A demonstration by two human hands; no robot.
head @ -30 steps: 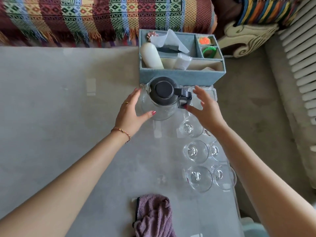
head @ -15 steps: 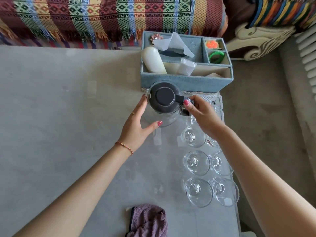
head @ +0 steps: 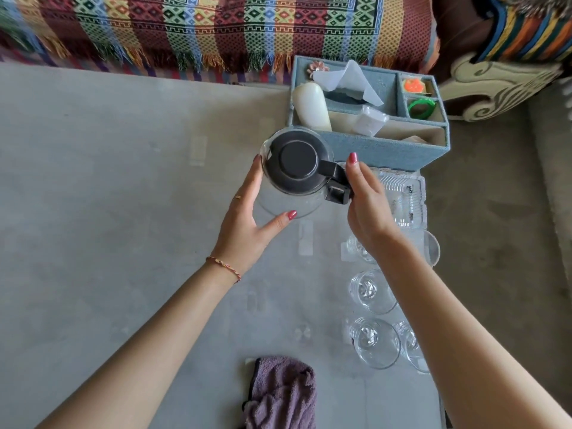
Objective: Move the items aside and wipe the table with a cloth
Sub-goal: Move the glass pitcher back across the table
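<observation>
Left hand [head: 247, 221] cups the glass jug [head: 294, 178] with straight fingers while right hand [head: 366, 202] grips its handle [head: 335, 181]

I see the left hand [head: 244, 224] cupping the glass jug [head: 294, 178] at its side, the right hand [head: 366, 202] gripping its black handle. Blue organizer box [head: 387, 150] just behind. Glasses [head: 373, 291] right, purple cloth [head: 283, 394] near edge of the bench [head: 108, 196].
</observation>
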